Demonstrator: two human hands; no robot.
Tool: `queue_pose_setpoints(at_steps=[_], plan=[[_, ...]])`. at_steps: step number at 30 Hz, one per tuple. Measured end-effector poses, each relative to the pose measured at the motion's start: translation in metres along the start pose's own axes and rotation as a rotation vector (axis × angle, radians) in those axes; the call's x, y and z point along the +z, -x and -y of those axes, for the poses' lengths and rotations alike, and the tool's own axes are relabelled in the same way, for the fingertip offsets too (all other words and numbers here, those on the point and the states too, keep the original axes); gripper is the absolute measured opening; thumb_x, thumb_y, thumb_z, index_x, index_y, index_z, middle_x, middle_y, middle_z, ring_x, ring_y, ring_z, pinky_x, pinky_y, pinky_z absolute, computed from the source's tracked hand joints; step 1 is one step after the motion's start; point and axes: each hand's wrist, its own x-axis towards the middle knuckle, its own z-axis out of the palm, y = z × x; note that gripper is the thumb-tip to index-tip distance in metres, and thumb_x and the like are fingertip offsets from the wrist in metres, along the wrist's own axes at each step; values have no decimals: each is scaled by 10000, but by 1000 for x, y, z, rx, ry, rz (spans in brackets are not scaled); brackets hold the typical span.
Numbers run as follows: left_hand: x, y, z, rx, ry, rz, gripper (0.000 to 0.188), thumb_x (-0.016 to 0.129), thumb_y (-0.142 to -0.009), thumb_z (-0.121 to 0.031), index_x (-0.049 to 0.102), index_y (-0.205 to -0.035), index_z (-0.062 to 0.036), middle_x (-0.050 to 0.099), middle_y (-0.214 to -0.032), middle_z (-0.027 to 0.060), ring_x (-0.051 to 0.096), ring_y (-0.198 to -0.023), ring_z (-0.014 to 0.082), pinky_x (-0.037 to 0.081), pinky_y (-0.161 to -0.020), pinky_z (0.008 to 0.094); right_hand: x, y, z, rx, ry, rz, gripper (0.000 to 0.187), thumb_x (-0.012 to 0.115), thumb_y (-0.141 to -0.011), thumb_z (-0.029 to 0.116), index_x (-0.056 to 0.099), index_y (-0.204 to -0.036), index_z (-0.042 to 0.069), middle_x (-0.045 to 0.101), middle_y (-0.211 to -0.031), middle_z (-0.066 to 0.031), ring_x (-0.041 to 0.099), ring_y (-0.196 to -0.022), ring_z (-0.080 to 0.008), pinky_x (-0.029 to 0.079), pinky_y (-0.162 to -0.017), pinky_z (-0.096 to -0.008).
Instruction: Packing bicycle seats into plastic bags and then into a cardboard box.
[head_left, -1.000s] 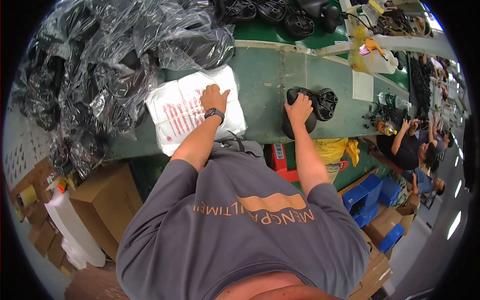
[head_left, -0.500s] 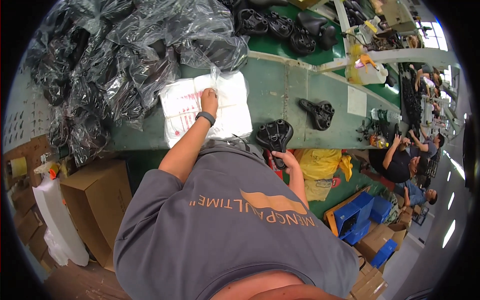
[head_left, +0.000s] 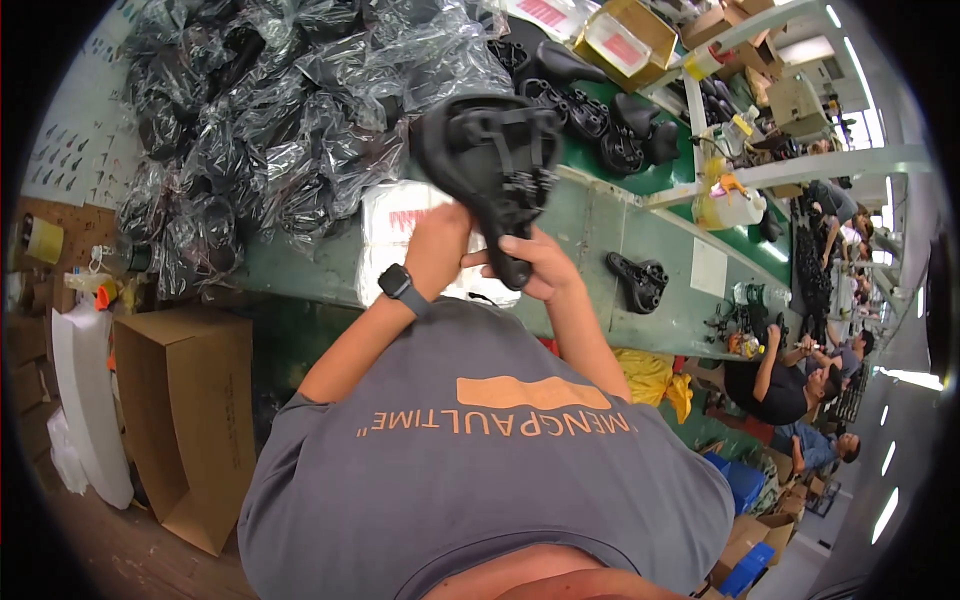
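Observation:
A black bicycle saddle (head_left: 500, 150) is raised over the bench, its underside and rails facing me. My right hand (head_left: 540, 262) grips the saddle by its narrow nose. My left hand (head_left: 440, 245), with a dark watch on its wrist, is curled close against the saddle's left side; its fingertips and whatever they hold are hidden. Under both hands lies a white stack of plastic bags (head_left: 378, 238) with red print, partly covered by my hands and the saddle. To the right, a second black saddle (head_left: 638, 281) rests on the green bench.
Plastic-wrapped saddles (head_left: 290, 110) are heaped at the back left. Several bare saddles (head_left: 620, 135) sit beyond the bench's far edge. An open cardboard box (head_left: 205, 420) stands at left, below bench height. A yellow bag (head_left: 650, 375) is by the bench's near edge; co-workers (head_left: 790, 375) are farther right.
My right hand has lifted the saddle from the bench's near edge up and leftward over the bag stack. My left hand has come off the stack's middle and moved right, beside the saddle.

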Motion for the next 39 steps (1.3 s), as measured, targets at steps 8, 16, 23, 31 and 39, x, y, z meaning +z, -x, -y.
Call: queue_pose_setpoints(at_steps=[8, 16, 23, 31, 39], plan=[[-46, 69, 47, -734, 1654, -329, 192, 553, -1110, -174, 697, -1107, -46, 741, -1006, 73, 729, -954, 198, 591, -875, 332, -13, -28, -38, 44, -56, -251, 350, 757, -953, 57, 574, -1246, 0, 667, -1076, -148, 711, -893, -280, 632, -714, -385], [-85, 59, 89, -831, 1416, -261, 204, 662, -1081, -249, 727, -1050, -58, 666, -830, -45, 568, -668, 52, 451, -621, 222, -12, 18, -25, -39, 581, -96, 649, 879, -741, 32, 595, -1323, 3, 694, -1086, -103, 692, -1048, -266, 570, -850, -404], [-95, 10, -9, 92, 761, -98, 112, 742, -978, -125, 786, -970, -23, 666, -830, 107, 646, -780, 259, 509, -694, 383, -6, -14, -52, -317, 1342, -512, 1125, 886, -779, 29, 237, -1693, 127, 633, -1420, -195, 653, -1292, -355, 523, -1072, -454], [-78, 40, 37, -334, 1125, 35, 677, 787, -990, -280, 491, -1534, -8, 644, -1408, 145, 610, -1332, 242, 493, -1069, 428, 17, -71, -33, -409, 620, -447, 595, 785, -945, 109, 486, -1453, 27, 651, -1290, -103, 665, -1123, -232, 577, -934, -386], [-138, -110, 130, -542, 1211, -251, 594, 850, -818, 53, 606, -1353, -30, 677, -1314, 76, 651, -1174, 159, 567, -975, 340, 25, -100, -29, -872, 1316, -299, 101, 673, -963, 41, 685, -1037, -27, 681, -932, -205, 697, -874, -397, 542, -772, -436]])
